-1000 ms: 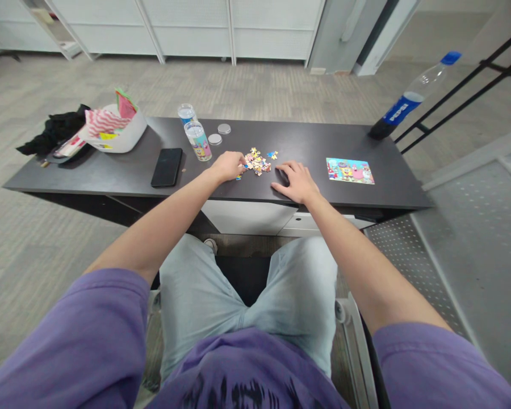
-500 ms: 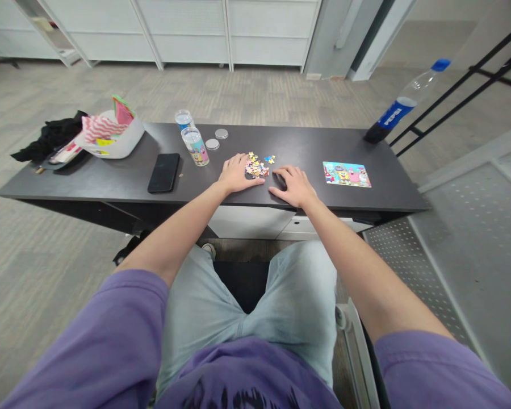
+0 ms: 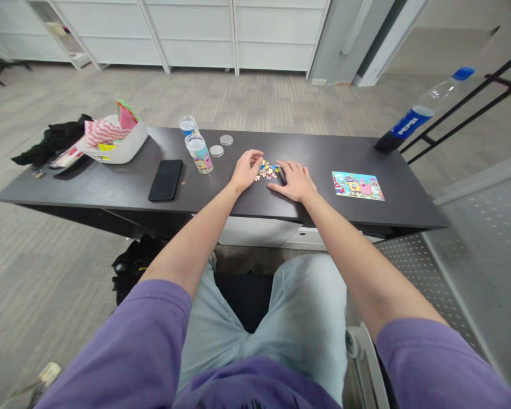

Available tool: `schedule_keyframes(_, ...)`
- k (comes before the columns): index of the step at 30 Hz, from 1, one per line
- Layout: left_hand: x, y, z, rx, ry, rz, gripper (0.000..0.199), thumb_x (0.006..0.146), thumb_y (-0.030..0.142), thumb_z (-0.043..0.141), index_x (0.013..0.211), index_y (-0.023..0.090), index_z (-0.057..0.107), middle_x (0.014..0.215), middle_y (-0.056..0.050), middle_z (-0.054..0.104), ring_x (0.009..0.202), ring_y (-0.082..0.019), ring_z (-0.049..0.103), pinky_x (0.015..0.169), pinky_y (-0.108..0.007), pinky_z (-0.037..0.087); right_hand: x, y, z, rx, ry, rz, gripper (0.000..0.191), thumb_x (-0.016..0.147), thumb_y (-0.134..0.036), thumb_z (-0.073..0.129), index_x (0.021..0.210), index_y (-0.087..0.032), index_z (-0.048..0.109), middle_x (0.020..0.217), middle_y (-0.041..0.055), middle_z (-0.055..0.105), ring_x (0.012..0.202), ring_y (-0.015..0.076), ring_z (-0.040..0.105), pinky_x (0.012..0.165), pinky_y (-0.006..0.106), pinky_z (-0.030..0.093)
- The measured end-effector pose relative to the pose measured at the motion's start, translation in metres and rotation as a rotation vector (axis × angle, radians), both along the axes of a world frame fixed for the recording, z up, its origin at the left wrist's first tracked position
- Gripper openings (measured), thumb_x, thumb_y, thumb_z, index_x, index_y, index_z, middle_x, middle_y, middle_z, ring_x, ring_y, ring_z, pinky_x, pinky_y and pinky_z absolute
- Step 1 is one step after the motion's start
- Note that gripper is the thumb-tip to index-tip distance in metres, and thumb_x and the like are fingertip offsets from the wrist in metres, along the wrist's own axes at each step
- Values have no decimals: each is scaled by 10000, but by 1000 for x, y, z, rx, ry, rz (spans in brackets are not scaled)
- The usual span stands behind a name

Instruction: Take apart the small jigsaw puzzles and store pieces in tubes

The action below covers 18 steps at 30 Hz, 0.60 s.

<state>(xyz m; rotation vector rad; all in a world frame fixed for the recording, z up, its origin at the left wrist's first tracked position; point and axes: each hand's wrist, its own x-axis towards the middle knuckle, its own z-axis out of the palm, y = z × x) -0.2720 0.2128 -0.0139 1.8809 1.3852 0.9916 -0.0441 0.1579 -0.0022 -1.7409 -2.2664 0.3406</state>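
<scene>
A small heap of colourful jigsaw puzzle pieces (image 3: 267, 171) lies on the dark tabletop between my hands. My left hand (image 3: 246, 170) curves around the heap's left side, its fingers bent and the thumb apart from them. On the opposite side my right hand (image 3: 297, 180) rests with fingers and thumb spread, fingertips at the pieces' edge. Neither hand appears to grip anything. To the right lies a flat cartoon picture card (image 3: 357, 186). Two clear cylindrical containers stand left of my hands, the nearer one (image 3: 200, 154) with a cartoon print. Two round silver lids (image 3: 217, 150) lie beside them.
A black phone (image 3: 166, 179) lies on the desk (image 3: 123, 187) left of the containers. Farther left, a white basket (image 3: 128, 146) holds striped cloth, beside a black bundle (image 3: 53, 142). A Pepsi bottle (image 3: 409, 122) stands at the right end, near black metal bars.
Both hands have pushed the pieces closer together, bringing the blue ones into the heap. My left fingers have lifted and curled more. The view has shifted slightly.
</scene>
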Motion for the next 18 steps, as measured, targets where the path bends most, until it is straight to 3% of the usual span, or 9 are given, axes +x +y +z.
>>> schedule_keyframes(6,23,15,-2,-42,-344,106,464,1377,646,810,1492,197,823,1473,-159,814,1343,-379,822,1167,-579,767,-24,13,0,0,24,107,1145,1113,-953,656,1994,-225,585,2014,151,614,1834,526,525,1544,686,409)
schedule_keyframes(11,23,9,-2,-29,-484,114,591,1469,630,401,1327,256,837,1454,-167,834,1415,-339,807,1241,-503,721,-38,21,-3,4,36,135,1143,1020,-1014,746,1983,-419,589,1993,74,638,1813,526,574,1519,739,455)
schedule_keyframes(13,18,5,-1,-23,-491,110,567,1462,667,475,1336,238,825,1463,-165,827,1410,-349,803,1249,-545,720,-41,24,-4,9,49,152,1199,1002,-990,798,2023,-418,536,2021,66,605,1848,528,548,1527,744,448)
schedule_keyframes(15,11,1,1,-18,-466,104,518,1418,704,671,1380,211,825,1453,-157,821,1384,-369,806,1237,-593,728,-44,26,-4,12,65,183,1235,987,-958,845,2035,-390,525,2035,71,589,1859,528,540,1526,727,454)
schedule_keyframes(18,-3,-9,4,-14,-356,110,434,1379,650,817,1418,220,846,1471,-137,819,1335,-367,813,1227,-588,736,-50,29,-3,10,83,234,1148,1015,-924,843,1974,-337,613,1987,105,649,1804,508,597,1508,666,472)
